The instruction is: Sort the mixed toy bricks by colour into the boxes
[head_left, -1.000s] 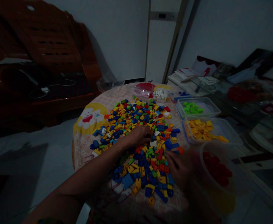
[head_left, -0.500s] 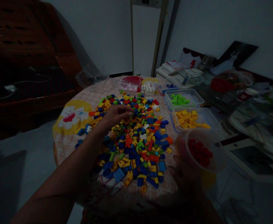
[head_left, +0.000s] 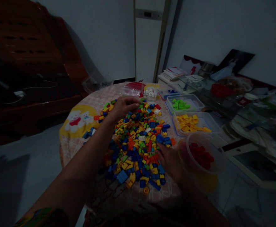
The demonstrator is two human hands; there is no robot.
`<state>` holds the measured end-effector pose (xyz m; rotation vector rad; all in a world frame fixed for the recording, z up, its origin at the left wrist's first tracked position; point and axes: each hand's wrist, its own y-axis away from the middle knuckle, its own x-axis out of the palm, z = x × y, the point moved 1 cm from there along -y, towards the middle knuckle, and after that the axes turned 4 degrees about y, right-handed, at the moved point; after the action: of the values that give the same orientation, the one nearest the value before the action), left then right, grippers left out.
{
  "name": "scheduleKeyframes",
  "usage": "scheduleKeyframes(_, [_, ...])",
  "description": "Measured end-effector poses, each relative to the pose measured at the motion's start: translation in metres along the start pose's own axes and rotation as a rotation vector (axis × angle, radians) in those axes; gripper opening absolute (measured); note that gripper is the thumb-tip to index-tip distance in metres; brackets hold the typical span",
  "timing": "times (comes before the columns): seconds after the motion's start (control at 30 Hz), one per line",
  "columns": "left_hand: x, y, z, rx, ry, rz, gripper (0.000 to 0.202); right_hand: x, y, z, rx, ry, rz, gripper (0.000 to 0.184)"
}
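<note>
Many small toy building bricks (head_left: pixel 140 137) in blue, yellow, orange, green, red and white lie in a loose heap on a round table. My left hand (head_left: pixel 126 106) hovers over the far part of the heap, thumb and fingers drawn together; whatever sits between the tips is too dark to make out. At the heap's right edge is my right hand (head_left: pixel 171 160), fingers apart and tips among blue and orange bricks, with nothing visibly held. A round clear tub of red bricks (head_left: pixel 201 155) stands just beyond it.
Right of the heap stand a clear box of yellow bricks (head_left: pixel 188 122) and one of green bricks (head_left: pixel 181 104). Farther back are white pieces (head_left: pixel 150 92) and a box with blue bricks (head_left: pixel 171 91). A cluttered glass table (head_left: pixel 213 94) adjoins on the right; a wooden bench (head_left: pixel 71 75) is left.
My right hand has moved up and left from the table's near right side into the heap's edge. My left hand remains over the far part. The whole view has shifted slightly.
</note>
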<state>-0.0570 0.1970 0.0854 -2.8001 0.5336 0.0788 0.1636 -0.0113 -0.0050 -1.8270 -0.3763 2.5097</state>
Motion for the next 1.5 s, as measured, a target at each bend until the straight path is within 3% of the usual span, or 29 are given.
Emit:
scheduleKeyframes(0.2, [0.019,-0.003,0.017,-0.235,0.009,0.211,0.019,-0.001,-0.006,-0.002,0.041,-0.097,-0.097,0.030])
scheduleKeyframes(0.37, [0.060,-0.022,0.044,-0.441,0.040,0.353,0.009,0.017,0.009,-0.010,0.060,-0.186,-0.235,0.037])
scheduleKeyframes(0.47, [0.095,-0.050,0.049,-0.456,0.179,0.263,0.009,0.022,0.011,-0.012,0.046,-0.226,-0.325,0.035])
scheduleKeyframes(0.57, [0.127,-0.079,0.043,-0.337,0.464,0.122,0.020,0.022,0.012,-0.013,0.033,-0.233,-0.388,0.034])
scheduleKeyframes(0.67, [0.140,-0.092,0.040,-0.241,0.604,0.087,0.036,0.021,0.012,-0.014,0.039,-0.229,-0.410,0.034])
scheduleKeyframes(0.77, [0.126,-0.084,0.043,-0.266,0.494,0.080,0.039,0.021,0.013,-0.013,0.043,-0.239,-0.401,0.035])
scheduleKeyframes(0.87, [0.091,-0.061,0.044,-0.285,0.336,0.114,0.033,0.020,0.013,-0.014,0.058,-0.259,-0.358,0.034])
scheduleKeyframes(1.03, [0.040,-0.010,0.037,-0.250,0.003,0.286,0.017,0.016,0.012,-0.017,0.086,-0.301,-0.325,0.037])
scheduleKeyframes(1.13, [0.029,0.017,0.037,-0.223,-0.219,0.422,0.014,0.016,0.011,-0.019,0.113,-0.329,-0.319,0.039])
scheduleKeyframes(1.2, [0.027,0.029,0.041,-0.191,-0.359,0.447,0.013,0.016,0.011,-0.020,0.124,-0.343,-0.309,0.038])
scheduleKeyframes(1.33, [0.023,0.036,0.050,-0.147,-0.503,0.308,0.012,0.018,0.012,-0.021,0.139,-0.370,-0.308,0.037])
scheduleKeyframes(1.5, [0.012,0.026,0.051,-0.189,-0.497,0.142,0.018,0.017,0.012,-0.021,0.142,-0.395,-0.323,0.035])
